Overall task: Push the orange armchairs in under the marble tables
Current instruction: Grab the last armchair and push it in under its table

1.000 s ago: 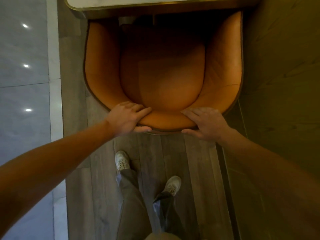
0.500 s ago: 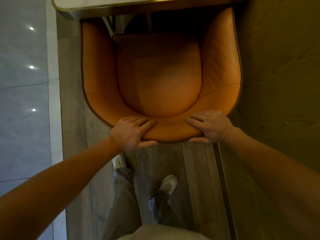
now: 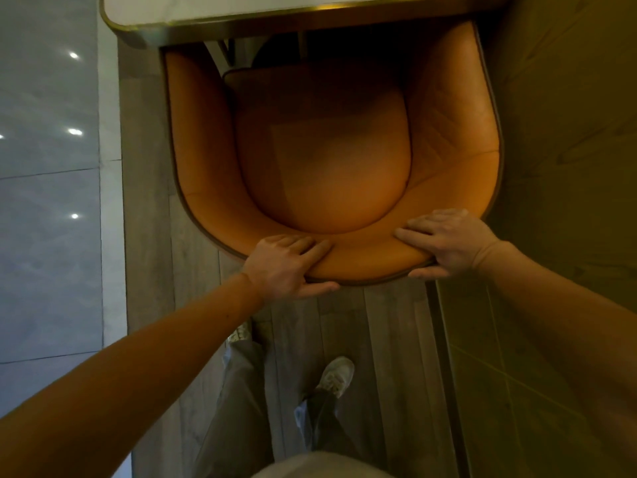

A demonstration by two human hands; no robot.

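An orange armchair [image 3: 324, 160] stands below me, its open front facing the marble table [image 3: 241, 8], whose brass-edged top covers the tips of the armrests. The front edge of the seat shows just short of the table edge. My left hand [image 3: 286, 267] grips the curved backrest rim left of centre, fingers over the top and thumb behind. My right hand [image 3: 448, 243] grips the same rim at the right in the same way.
A dark tiled wall panel [image 3: 558, 167] runs close along the chair's right side. Glossy grey floor tiles [image 3: 48, 201] lie to the left of the wooden plank strip [image 3: 389, 339]. My legs and white shoes [image 3: 337, 374] stand directly behind the chair. The table's base [image 3: 275, 51] shows under the top.
The backrest and both hands sit lower in view than a second ago, and the seat's front edge has come out from beneath the table edge. My feet have shifted; both grips are unchanged.
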